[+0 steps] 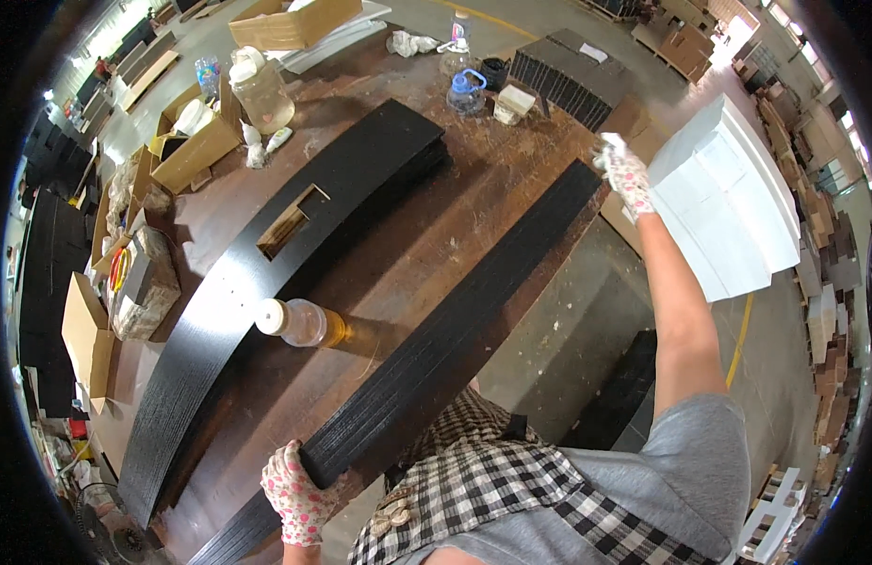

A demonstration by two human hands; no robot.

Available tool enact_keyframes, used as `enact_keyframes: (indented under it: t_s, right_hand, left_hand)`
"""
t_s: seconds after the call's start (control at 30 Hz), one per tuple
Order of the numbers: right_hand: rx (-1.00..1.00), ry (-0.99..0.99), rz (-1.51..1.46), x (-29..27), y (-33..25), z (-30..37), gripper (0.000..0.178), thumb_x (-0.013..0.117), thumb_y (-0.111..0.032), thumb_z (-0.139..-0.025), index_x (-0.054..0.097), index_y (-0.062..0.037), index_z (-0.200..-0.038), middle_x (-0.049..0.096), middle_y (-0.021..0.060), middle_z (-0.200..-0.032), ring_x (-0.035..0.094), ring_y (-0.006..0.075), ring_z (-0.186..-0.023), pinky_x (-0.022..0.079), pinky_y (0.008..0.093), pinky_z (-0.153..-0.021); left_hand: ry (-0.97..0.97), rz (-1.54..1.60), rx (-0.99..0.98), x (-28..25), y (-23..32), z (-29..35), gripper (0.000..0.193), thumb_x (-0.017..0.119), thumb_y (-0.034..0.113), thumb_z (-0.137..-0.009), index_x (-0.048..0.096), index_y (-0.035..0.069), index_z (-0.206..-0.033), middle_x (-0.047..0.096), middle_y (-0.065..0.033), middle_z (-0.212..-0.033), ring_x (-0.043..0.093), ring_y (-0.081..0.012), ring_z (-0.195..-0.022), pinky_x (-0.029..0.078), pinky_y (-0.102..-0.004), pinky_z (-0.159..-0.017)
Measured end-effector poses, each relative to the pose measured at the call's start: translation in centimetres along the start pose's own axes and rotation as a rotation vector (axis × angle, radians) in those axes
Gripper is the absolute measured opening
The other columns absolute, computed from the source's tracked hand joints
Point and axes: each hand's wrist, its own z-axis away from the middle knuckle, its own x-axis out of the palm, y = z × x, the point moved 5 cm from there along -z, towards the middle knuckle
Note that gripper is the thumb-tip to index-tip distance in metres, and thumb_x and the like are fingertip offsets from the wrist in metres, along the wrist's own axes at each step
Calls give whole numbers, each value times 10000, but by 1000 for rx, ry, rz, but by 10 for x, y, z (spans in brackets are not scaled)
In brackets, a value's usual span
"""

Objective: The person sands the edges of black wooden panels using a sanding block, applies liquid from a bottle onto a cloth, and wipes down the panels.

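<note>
A long, narrow black board point(473, 301) with visible grain lies along the near edge of the table. My left hand point(299, 494), in a white glove with pink dots, is closed round the board near its lower left end. At the far right end my right hand point(628, 181), gloved in a floral print, is closed on a white cloth point(609, 145) beside the board's tip. Beyond the board rests a stack of wide, curved black panels point(360, 169); the top one has a rectangular cut-out. Between the two stands a clear bottle point(309, 323) with yellowish liquid and a white cap.
Along the left side of the brown table point(483, 217) are an open cardboard box point(202, 149) and a large clear jug point(263, 99). A blue-topped bottle point(467, 92) stands at the back. White stacked panels point(728, 198) are to the right, past a dark stack point(568, 75).
</note>
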Motion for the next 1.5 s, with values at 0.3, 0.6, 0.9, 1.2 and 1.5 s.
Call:
enact_keyframes:
  t_s: [0.3,0.6,0.9,1.2,1.5]
  right_hand:
    - [-650,111,493,67,-76,88,406,487,-324,-927,532,-119,-1274,527,116,-1320,484,284,-1226,385,441,-1020]
    - [-579,-159,-818,32,-173,113,383,546,-174,-943,495,1,-1280,654,117,-1102,627,200,-1018,488,290,-900]
    - [-1457,-28,68,148,-377,305,390,719,-177,-709,601,-83,-1069,577,125,-1116,606,271,-959,555,353,-752]
    - [-1246,7,-175,151,-350,246,363,719,-181,-728,638,-44,-1054,659,119,-953,649,254,-891,522,343,-834]
    - [329,-737,-1613,178,-220,179,310,628,-212,-889,563,-75,-1159,642,89,-959,598,187,-699,430,262,-521]
  left_hand:
    - [54,-38,-9,8,-5,5,857,835,445,-476,500,51,-1159,566,-146,-1046,544,-326,-999,396,-443,-870]
    - [-39,64,-19,-12,5,-1,769,833,372,-527,525,32,-1144,591,-138,-1041,559,-323,-975,416,-427,-858]
    - [-43,92,30,-6,8,-12,750,805,408,-591,509,26,-1164,570,-132,-1015,548,-307,-960,410,-421,-835]
    - [-62,126,7,-7,4,-12,717,803,370,-629,504,30,-1184,567,-128,-1055,551,-297,-981,408,-413,-847]
    - [-31,129,6,-9,4,-8,692,801,359,-632,521,24,-1168,573,-127,-1029,554,-294,-958,426,-416,-828]
